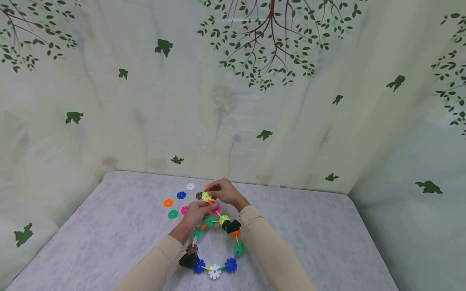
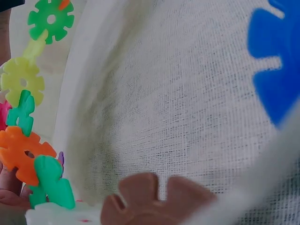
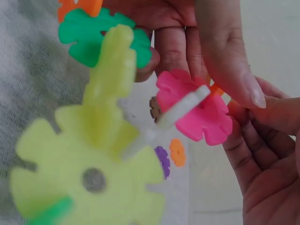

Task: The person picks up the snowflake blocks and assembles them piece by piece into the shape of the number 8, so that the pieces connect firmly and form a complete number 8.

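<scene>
Flower-shaped interlocking discs form a looped chain on the table. My left hand holds the chain near its far end, by a pink disc and an orange disc. Its thumb covers most of that orange disc in the right wrist view. My right hand pinches a yellow disc just above the left fingertips. Whether the yellow and orange discs are joined is hidden. Green, brown, blue and white discs make up the nearer loop, below both hands.
Loose discs lie beyond and left of my hands: orange, green, blue and white among them. The grey table meets a leaf-printed curtain at its far edge.
</scene>
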Demonstrator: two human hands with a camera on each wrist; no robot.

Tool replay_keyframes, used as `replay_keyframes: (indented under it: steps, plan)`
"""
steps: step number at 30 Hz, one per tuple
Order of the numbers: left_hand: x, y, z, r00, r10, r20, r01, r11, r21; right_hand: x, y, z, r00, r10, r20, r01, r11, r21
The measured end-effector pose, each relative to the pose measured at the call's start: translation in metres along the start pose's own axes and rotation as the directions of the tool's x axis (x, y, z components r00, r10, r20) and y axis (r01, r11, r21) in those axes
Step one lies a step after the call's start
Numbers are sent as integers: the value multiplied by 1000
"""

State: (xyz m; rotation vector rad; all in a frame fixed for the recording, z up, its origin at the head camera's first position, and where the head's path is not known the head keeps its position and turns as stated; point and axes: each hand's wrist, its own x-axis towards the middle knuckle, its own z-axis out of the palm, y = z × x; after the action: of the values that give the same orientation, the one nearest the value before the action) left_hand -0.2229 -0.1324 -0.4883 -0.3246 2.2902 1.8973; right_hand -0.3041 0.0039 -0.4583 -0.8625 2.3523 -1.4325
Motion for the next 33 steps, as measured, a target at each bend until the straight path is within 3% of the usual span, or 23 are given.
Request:
replay_keyframes:
  steps: [7, 15, 26, 33]
  plan:
    - [0, 1, 4, 1000, 14, 7, -14, 1000, 9, 0, -4, -6, 999, -18, 42, 22, 995, -93]
    - [-1, 2, 6, 1000, 27, 5, -27, 1000, 4, 0, -7, -8, 998, 30, 61, -22, 991, -129]
    - [-1, 1, 9, 1000, -15, 8, 15, 1000, 13, -1, -3, -10, 994, 52, 92, -47, 997, -56]
    - [-4, 3, 8, 1000, 0, 17, 0, 1000, -23, -2, -3, -10, 993, 61, 101, -59, 998, -23]
